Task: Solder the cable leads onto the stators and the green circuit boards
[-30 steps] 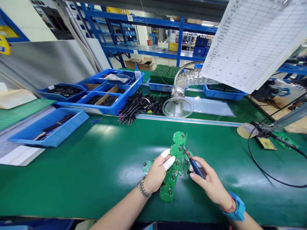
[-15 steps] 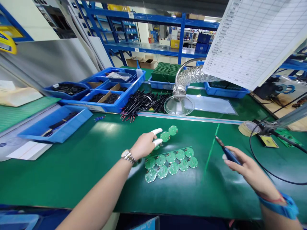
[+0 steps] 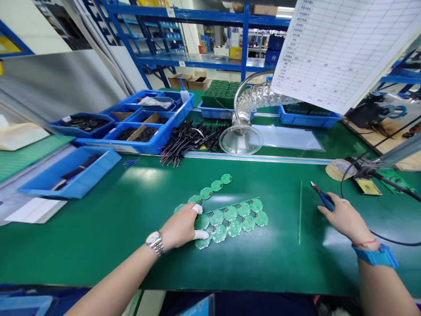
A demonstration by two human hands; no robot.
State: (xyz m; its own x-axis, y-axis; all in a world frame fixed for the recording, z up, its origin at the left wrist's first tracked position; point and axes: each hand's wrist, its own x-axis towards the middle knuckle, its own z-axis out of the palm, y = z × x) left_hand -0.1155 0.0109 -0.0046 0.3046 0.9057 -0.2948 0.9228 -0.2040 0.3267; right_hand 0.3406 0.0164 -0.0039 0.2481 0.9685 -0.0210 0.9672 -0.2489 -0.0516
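Note:
My left hand (image 3: pixel 182 226) is at the left end of a two-row panel of round green circuit boards (image 3: pixel 234 228). Its thumb and forefinger, in white finger cots, are spread apart and touch the end boards; the other fingertips are partly hidden. Behind the panel, several separate round circuit boards (image 3: pixel 206 193) lie in a slanting row, running partly behind this hand. My right hand (image 3: pixel 345 219) is closed around the blue handles of small cutting pliers (image 3: pixel 324 199), low over the table, jaws pointing to the back left. A thin green strip (image 3: pixel 300 213) lies left of the pliers.
A fume hood (image 3: pixel 241 139) on a foil duct hangs behind the boards. Black cables (image 3: pixel 187 138), a divided blue bin (image 3: pixel 154 145) and a blue tray (image 3: pixel 74 175) stand left. Tape (image 3: pixel 340 169) and a metal arm (image 3: pixel 394 158) are right. A printed sheet (image 3: pixel 329 52) hangs above.
My left hand has moved left and down from the separate boards to the panel's end. My right hand with the pliers has shifted slightly right and back. The thin strip, blurred before, now lies sharp.

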